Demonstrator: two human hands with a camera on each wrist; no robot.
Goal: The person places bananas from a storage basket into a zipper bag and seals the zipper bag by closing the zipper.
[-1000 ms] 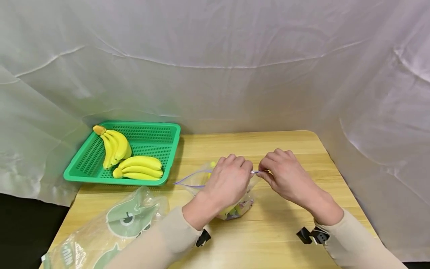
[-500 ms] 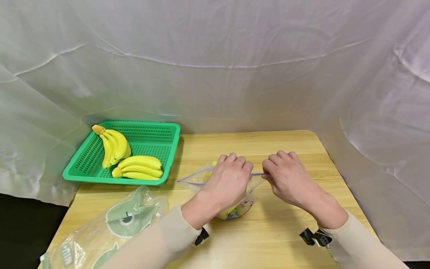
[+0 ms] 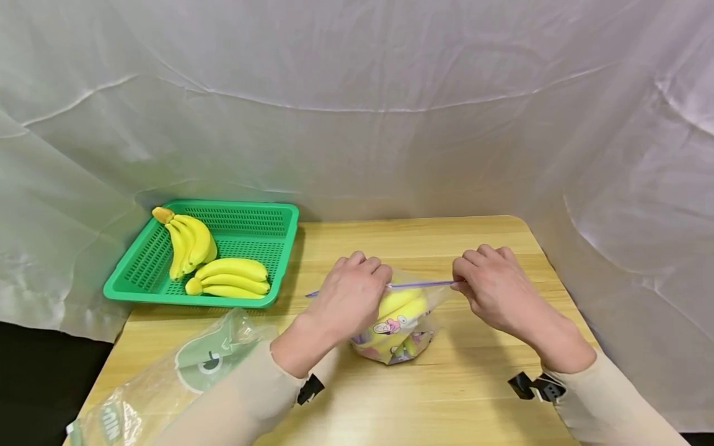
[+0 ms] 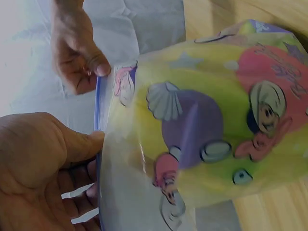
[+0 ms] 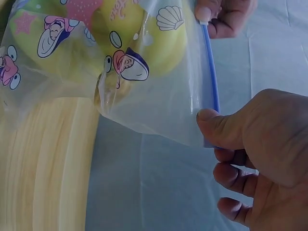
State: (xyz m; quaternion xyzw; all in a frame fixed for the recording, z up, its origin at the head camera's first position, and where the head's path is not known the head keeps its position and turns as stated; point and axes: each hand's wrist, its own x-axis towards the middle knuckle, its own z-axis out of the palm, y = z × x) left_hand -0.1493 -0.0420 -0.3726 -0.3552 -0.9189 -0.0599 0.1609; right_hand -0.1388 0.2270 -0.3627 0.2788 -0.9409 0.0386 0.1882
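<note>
A clear zip bag (image 3: 393, 337) with cartoon prints and a blue-purple zip edge (image 3: 421, 284) stands on the table, yellow bananas (image 3: 403, 302) showing through it. My left hand (image 3: 348, 291) pinches the zip edge partway along; a small white slider (image 5: 204, 22) shows at its thumb in the right wrist view. At the bag's right end, my right hand (image 3: 496, 288) pinches the top corner between thumb and forefinger. The zip runs taut and straight between both hands. Part of the bag's left side is hidden behind the left hand.
A green basket (image 3: 287, 260) at the back left holds two banana bunches (image 3: 192, 241). In front of it lies a clear plastic bag (image 3: 150, 378) with green prints, partly under my left forearm. Pale cloth (image 3: 357, 155) hangs behind the wooden table (image 3: 446, 409).
My left hand has slid left along the zip, while my right hand has moved right with the corner. The bag's gaping left mouth has drawn into a straighter line, uncovering more bananas.
</note>
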